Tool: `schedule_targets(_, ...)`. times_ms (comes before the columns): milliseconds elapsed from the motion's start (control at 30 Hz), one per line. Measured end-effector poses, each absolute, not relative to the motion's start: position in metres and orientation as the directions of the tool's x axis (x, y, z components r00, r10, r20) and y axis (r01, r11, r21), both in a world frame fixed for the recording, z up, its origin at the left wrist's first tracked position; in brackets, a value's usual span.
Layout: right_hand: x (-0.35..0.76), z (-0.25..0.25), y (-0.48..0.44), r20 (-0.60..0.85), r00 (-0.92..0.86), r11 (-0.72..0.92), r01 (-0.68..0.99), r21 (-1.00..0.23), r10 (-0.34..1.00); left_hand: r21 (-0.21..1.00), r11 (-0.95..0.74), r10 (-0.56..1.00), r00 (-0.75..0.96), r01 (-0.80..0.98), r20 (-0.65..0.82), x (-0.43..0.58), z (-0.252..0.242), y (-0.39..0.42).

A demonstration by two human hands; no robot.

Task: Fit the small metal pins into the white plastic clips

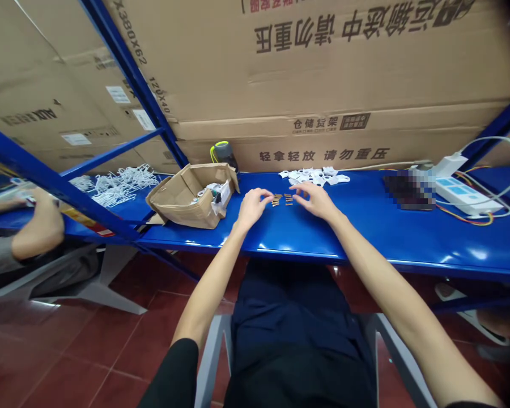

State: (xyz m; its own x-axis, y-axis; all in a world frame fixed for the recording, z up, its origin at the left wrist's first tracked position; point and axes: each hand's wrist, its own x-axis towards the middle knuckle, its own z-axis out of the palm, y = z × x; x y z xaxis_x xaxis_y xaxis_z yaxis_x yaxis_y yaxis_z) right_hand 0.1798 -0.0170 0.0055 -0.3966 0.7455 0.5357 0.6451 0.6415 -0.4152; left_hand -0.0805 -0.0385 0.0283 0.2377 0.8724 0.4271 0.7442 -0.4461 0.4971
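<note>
Two small clusters of brass-coloured, screw-like pieces lie on the blue table: one group of pieces (276, 200) by my left hand and another group (288, 199) nearer my right. My left hand (252, 207) rests at the left of them, fingers curved and apart, fingertips close to the nearest pieces. From the other side my right hand (315, 200) reaches in, thumb and index finger spread. I see nothing held in either hand. Just behind the hands lies a pile of flat white plastic parts (317, 176).
An open cardboard box (182, 209) with small parts stands to the left, a dark bottle (224, 152) behind it. White wire-like pieces (123, 184) and another person's arm (42, 221) are farther left. A power strip (463, 195) with cables and a blurred dark object (408, 190) lie right.
</note>
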Motion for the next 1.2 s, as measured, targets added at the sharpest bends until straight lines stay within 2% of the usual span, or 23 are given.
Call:
schedule_targets(67,0.172,0.002,-0.017,0.590,-0.448,0.732,0.522,-0.437,0.672,0.620,-0.504,0.856,0.249,0.601,0.454,-0.061,0.026,-0.029)
schedule_targets(133,0.169,0.000,-0.016,0.625,-0.431,0.753,0.474,-0.457,0.651,0.711,-0.504,0.862,0.230,0.491,0.452,-0.044,0.024,-0.020)
schedule_targets(333,0.174,0.005,-0.015,0.638,-0.278,0.675,0.500,-0.543,0.719,0.854,-0.459,0.883,0.227,0.246,0.410,-0.025,0.018,-0.009)
schedule_targets(533,0.171,0.009,-0.018,0.610,-0.178,0.615,0.447,-0.649,0.772,0.887,-0.408,0.898,0.272,0.217,0.347,-0.037,0.016,-0.017)
schedule_targets(667,0.174,0.012,-0.019,0.602,-0.117,0.597,0.371,-0.711,0.790,0.888,-0.418,0.895,0.258,0.191,0.365,-0.040,0.013,-0.016)
schedule_targets(833,0.173,0.012,-0.019,0.572,-0.124,0.580,0.294,-0.760,0.811,0.861,-0.451,0.884,0.249,0.234,0.396,-0.038,0.011,-0.015)
schedule_targets(1000,0.173,0.011,-0.019,0.580,-0.141,0.593,0.302,-0.747,0.802,0.829,-0.495,0.863,0.263,0.262,0.432,-0.035,0.012,-0.019)
schedule_targets(1200,0.177,0.010,-0.018,0.566,-0.188,0.591,0.377,-0.713,0.802,0.843,-0.497,0.859,0.259,0.208,0.442,-0.036,0.008,-0.018)
